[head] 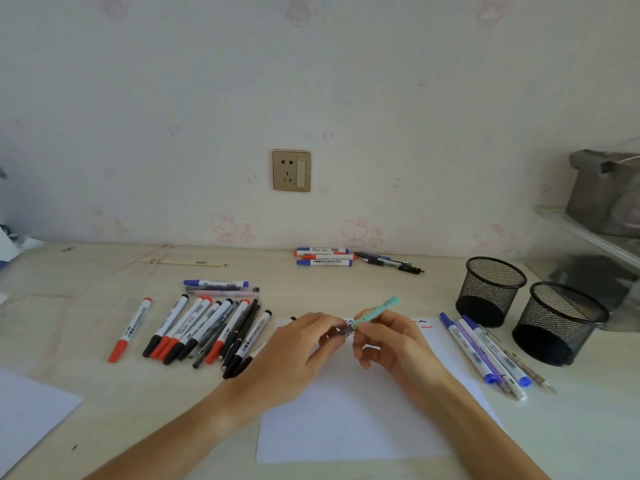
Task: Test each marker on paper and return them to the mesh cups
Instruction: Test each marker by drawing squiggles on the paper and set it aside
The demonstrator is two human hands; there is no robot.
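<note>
A teal pen (375,311) is held above the white paper (353,420), tilted up to the right. My right hand (391,341) grips its barrel. My left hand (298,348) pinches the pen's lower end, where a small dark cap or tip (344,332) shows. Short red, blue and black test marks (424,323) sit at the paper's far edge. Two black mesh cups (490,291) (557,323) stand at the right and look empty. A pile of red and black markers (204,327) lies to the left of the paper.
Several blue and purple pens (485,355) lie between the paper and the cups. More markers (323,257) and dark pens (388,262) lie by the wall, and blue and pink ones (218,286) behind the pile. Another sheet (27,410) is at front left. A shelf (595,233) stands at right.
</note>
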